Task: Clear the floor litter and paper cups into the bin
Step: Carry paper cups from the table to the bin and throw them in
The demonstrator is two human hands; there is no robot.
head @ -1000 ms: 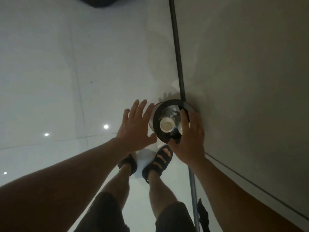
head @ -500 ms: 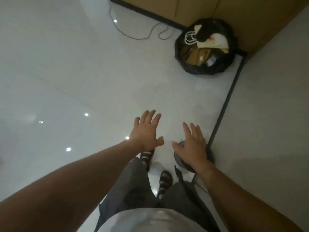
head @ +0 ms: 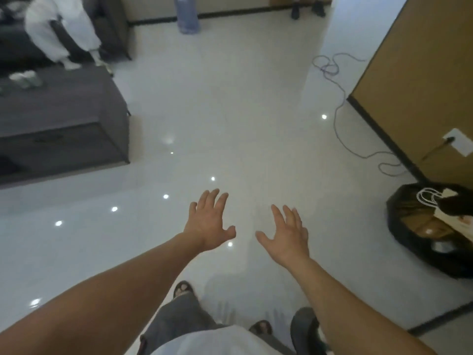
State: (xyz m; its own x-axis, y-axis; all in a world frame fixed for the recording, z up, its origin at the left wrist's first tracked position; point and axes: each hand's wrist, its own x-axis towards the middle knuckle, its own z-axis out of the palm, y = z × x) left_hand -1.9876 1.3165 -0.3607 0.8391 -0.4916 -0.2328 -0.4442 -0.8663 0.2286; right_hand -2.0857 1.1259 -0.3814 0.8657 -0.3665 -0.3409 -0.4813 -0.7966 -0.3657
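My left hand (head: 208,222) and my right hand (head: 288,235) are stretched out in front of me over the white tiled floor (head: 230,111), fingers spread, holding nothing. The small round bin shows only as a dark rim (head: 303,329) at the bottom edge, by my right forearm and behind my feet. Two paper cups (head: 25,79) lie on the dark low table (head: 64,124) far to the left. No litter shows on the floor near my hands.
A black rubbish bag (head: 435,257) full of cardboard and paper sits at the right. A cable (head: 337,119) trails over the floor beside a brown wall (head: 414,73). A water jug (head: 186,14) stands at the far wall. A person in white (head: 61,32) is at the top left.
My view has swung up and left, away from the round bin with the cup in it, out to the open room. Both hands have come off the bin and stay open.
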